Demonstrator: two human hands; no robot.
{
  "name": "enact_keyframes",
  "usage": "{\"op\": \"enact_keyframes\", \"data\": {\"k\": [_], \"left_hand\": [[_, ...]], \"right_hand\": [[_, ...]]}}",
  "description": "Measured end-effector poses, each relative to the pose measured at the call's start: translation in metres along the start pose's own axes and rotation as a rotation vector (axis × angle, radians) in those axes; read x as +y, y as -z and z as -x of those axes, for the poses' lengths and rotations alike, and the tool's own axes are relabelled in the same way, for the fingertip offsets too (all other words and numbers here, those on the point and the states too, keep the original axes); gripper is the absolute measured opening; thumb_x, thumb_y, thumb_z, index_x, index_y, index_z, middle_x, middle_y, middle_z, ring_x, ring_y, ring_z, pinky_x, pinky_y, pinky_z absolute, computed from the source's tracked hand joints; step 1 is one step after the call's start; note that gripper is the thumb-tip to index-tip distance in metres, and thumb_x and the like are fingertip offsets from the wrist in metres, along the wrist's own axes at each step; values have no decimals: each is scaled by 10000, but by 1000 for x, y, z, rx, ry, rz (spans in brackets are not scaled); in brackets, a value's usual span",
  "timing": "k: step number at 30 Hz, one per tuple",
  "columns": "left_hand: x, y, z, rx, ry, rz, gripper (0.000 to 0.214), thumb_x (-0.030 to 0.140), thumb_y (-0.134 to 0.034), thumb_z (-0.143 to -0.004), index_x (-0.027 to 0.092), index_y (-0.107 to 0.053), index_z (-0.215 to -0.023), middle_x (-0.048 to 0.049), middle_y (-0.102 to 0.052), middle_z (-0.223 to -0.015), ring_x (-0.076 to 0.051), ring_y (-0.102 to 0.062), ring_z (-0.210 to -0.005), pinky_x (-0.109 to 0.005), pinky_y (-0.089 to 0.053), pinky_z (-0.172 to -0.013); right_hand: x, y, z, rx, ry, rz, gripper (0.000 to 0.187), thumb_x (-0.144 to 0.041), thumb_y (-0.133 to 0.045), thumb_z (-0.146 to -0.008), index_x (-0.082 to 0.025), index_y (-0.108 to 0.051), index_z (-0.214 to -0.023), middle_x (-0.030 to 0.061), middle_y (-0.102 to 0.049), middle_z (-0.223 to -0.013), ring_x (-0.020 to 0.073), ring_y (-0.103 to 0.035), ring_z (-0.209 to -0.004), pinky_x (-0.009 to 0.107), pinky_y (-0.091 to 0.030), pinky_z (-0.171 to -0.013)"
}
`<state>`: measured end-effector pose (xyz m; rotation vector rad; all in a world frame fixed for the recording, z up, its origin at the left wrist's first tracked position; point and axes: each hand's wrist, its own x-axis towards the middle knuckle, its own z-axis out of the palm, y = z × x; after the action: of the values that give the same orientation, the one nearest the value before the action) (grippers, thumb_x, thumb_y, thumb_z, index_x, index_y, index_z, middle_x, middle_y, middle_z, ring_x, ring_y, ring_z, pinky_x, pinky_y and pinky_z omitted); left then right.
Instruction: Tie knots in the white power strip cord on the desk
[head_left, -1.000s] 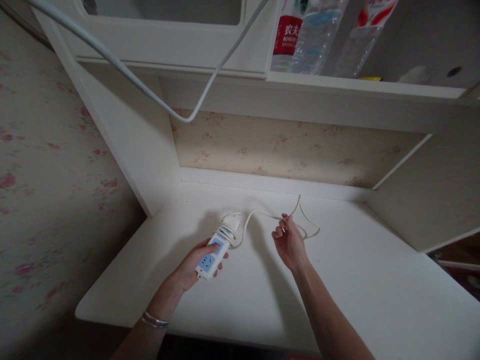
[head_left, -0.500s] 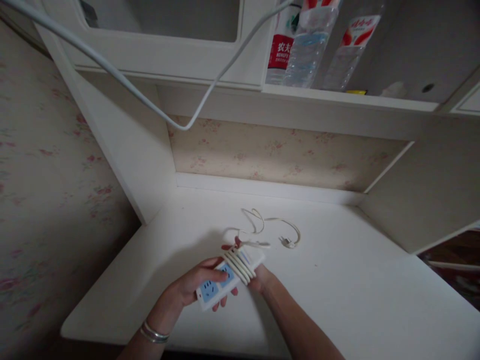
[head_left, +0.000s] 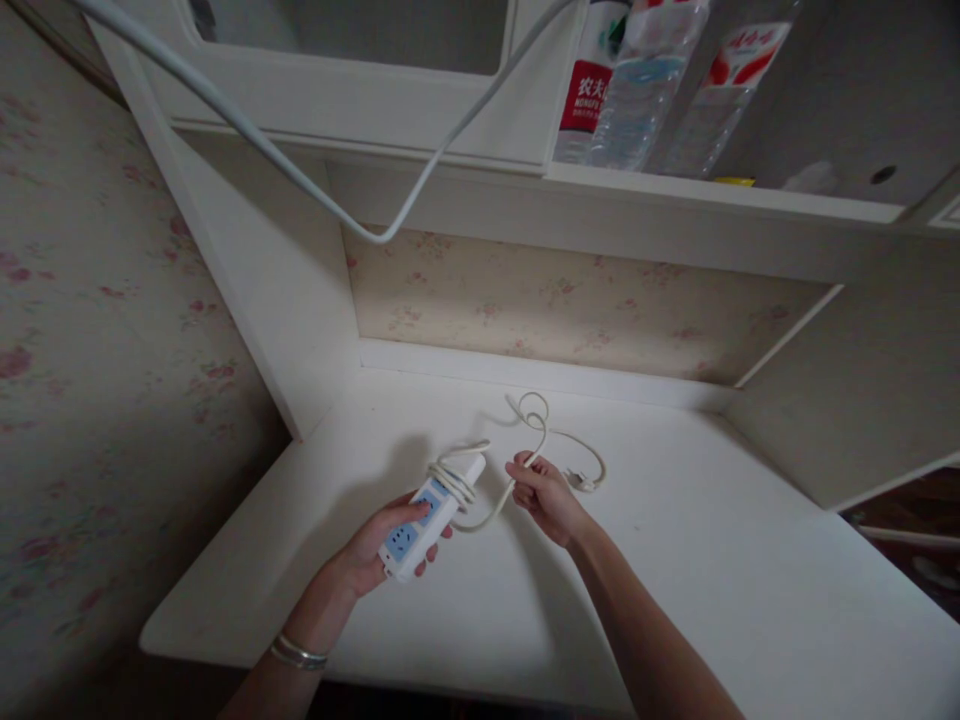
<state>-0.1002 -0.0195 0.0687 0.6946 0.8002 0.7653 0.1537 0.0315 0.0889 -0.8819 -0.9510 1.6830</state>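
Power strip [head_left: 439, 508] sits in the left hand [head_left: 375, 540], which is closed around its near end: thumb laid over the socket face, fingers curled beneath, their tips showing along the right edge. It should handle as a stiff, fairly light box, its smooth plastic a little slippery but not fragile. The bare socket end looks the best place to grip, since it leaves the wrapped far end free. The cord [head_left: 451, 482] should be soft and bendy with some spring, so slack turns could slip; a light pinch ought to suit it.

The right hand [head_left: 551, 500] is nearly closed, with the cord pinched between thumb and forefinger and the other fingers loosely curled. Both forearms reach in from the bottom edge, the left slanting up to the right with a bracelet [head_left: 298, 652] at the wrist, the right slanting up to the left. The strip appears raised over the white counter [head_left: 675, 590], its far end angled away and rightward. Beyond the right hand the cord makes a small loop, then curves round to the plug [head_left: 579, 480], near that hand. Farther up, plastic bottles [head_left: 637, 110] stand on a shelf [head_left: 750, 198].
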Motion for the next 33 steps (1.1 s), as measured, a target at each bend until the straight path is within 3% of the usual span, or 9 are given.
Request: {"op": "enact_keyframes", "data": {"k": [2, 4, 9, 11, 15, 20, 24, 29, 33], "left_hand": [[0, 3, 0, -72, -14, 25, 316, 355, -595, -805, 147, -551, -1039, -110, -678, -854, -161, -617, -550, -238, -455, -421], [-1, 6, 3, -182, 4, 6, 346, 347, -620, -774, 156, -543, -1053, -115, -685, -839, -176, -624, -541, -243, -454, -414], [0, 12, 15, -370, 189, -209, 464, 278, -686, -702, 161, -536, -1125, -137, -702, -884, -185, -645, -576, -262, -493, -467], [2, 13, 18, -321, 236, -313, 460, 260, -684, -706, 156, -547, -1133, -134, -700, -898, -175, -641, -579, -253, -490, -472], [8, 20, 20, -65, 209, -395, 461, 350, -655, -753, 166, -538, -1160, -115, -690, -898, -164, -627, -581, -236, -465, -448], [23, 41, 24, 203, 4, -294, 458, 423, -623, -784, 139, -535, -1133, -119, -665, -936, -152, -610, -618, -237, -468, -478], [35, 56, 41, 160, -94, -274, 424, 410, -612, -788, 134, -551, -1104, -114, -658, -907, -146, -587, -585, -239, -453, -463], [47, 63, 61, -20, 54, -504, 473, 341, -673, -726, 157, -580, -1151, -99, -678, -872, -171, -609, -604, -242, -465, -481], [51, 68, 63, 84, 48, -611, 474, 369, -679, -725, 166, -603, -1146, -84, -679, -881, -172, -616, -642, -236, -476, -516]], "right_hand": [[11, 5, 4, 20, -61, 28, 243, -308, -719, -724, -214, -520, -828, -123, -382, -406, 37, -242, -323, 183, -175, -364], [16, 10, 4, 63, -99, 46, 257, -325, -699, -733, -212, -535, -894, -77, -523, -473, 63, -393, -347, 176, -247, -357], [-9, 21, -4, 141, -5, 3, 240, -322, -705, -743, -188, -557, -875, 28, -682, -665, 112, -607, -549, 198, -460, -505], [-27, 28, -7, 182, 126, -33, 214, -310, -709, -744, -182, -567, -838, 31, -681, -657, 103, -601, -549, 185, -458, -505], [-59, 48, -7, 261, 353, -117, 164, -259, -705, -734, -184, -566, -781, -11, -619, -553, 79, -535, -487, 157, -397, -435], [-75, 92, 4, 387, 396, -71, 127, -210, -689, -696, -171, -571, -721, -9, -589, -521, 87, -518, -469, 164, -382, -403], [-82, 138, 13, 508, 335, 6, 72, -172, -637, -715, -151, -586, -668, 29, -614, -577, 99, -559, -511, 173, -449, -447], [-110, 189, 21, 716, 410, 13, 195, -76, -498, -805, -154, -576, -645, 44, -628, -617, 104, -604, -554, 197, -526, -546], [-135, 218, 28, 874, 505, -7, 267, -3, -434, -835, -144, -560, -645, 54, -614, -612, 105, -629, -567, 208, -528, -590]]}}
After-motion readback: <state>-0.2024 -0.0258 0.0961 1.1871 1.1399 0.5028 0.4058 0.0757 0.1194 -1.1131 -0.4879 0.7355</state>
